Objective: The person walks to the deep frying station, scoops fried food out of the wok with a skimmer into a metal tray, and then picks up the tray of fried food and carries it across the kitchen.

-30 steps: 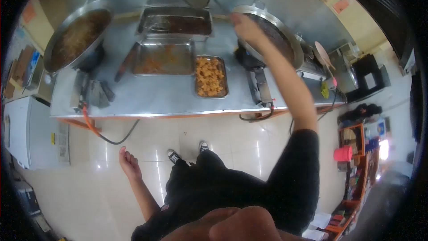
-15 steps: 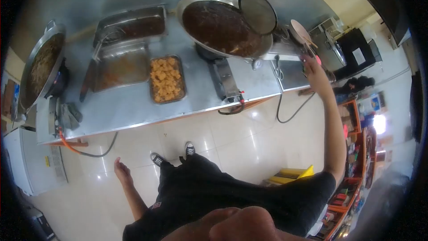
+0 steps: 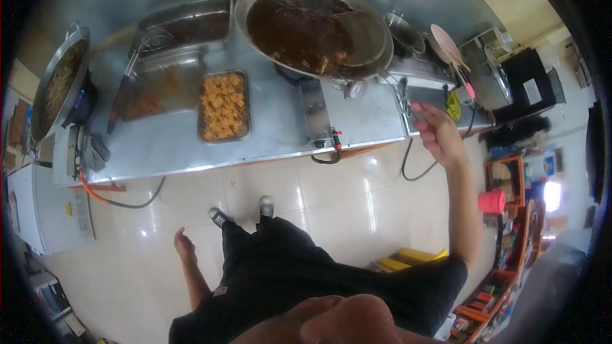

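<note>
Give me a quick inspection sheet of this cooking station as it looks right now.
Surface: steel counter, bare in front.
Job's things: big wok of dark liquid with a strainer resting in it; tray of fried pieces; two more trays behind; second wok far left.
Clutter: grey rags at the left end; pink lid at the right.
Hands: right hand raised, open, empty, near the counter's right end; left hand hanging, empty.
Cables: orange hose and black hose under the counter.
Surroundings: white tiled floor, cluttered shelves at the right.
</note>
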Tool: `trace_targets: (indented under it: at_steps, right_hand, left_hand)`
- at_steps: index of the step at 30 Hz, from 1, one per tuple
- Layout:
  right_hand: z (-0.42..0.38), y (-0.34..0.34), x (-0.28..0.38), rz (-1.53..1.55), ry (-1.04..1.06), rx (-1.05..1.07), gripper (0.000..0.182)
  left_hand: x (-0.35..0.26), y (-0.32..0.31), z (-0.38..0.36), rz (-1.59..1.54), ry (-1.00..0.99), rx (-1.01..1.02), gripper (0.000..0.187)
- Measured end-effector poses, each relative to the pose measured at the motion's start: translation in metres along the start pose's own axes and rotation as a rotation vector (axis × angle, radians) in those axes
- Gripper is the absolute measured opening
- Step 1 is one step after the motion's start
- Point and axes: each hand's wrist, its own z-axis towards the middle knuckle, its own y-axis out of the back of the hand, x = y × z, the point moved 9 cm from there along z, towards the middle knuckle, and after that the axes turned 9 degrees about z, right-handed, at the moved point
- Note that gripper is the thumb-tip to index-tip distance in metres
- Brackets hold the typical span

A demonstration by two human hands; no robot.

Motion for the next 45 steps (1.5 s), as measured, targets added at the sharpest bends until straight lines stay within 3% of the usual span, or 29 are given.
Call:
trace_targets:
  at_steps: [4,9,17,23,27,30,45]
  right_hand:
    - [-0.011,0.016,0.006,-0.009,0.032,-0.034,0.030]
    - [-0.006,0.026,0.016,-0.087,0.114,-0.064,0.031]
    - [0.035,0.030,0.032,-0.301,0.220,-0.159,0.031]
    - [0.098,0.014,0.036,-0.355,0.230,-0.077,0.036]
    - [0.128,-0.016,0.036,-0.295,0.202,-0.043,0.034]
    - [0.152,-0.033,0.034,-0.273,0.179,0.053,0.033]
    - [0.141,-0.089,0.024,-0.050,0.023,0.263,0.027]
  left_hand:
    - [0.062,0.030,-0.006,0.021,0.180,-0.102,0.022]
    - [0.096,0.044,-0.022,0.020,0.316,-0.133,0.023]
    - [0.111,0.043,-0.033,0.090,0.251,-0.090,0.021]
    - [0.130,0.049,-0.043,0.020,0.299,-0.124,0.019]
    - [0.141,0.054,-0.036,0.052,0.183,-0.110,0.019]
    - [0.149,0.054,-0.047,-0.059,0.328,-0.175,0.021]
    - [0.144,0.043,-0.055,0.020,0.355,-0.158,0.023]
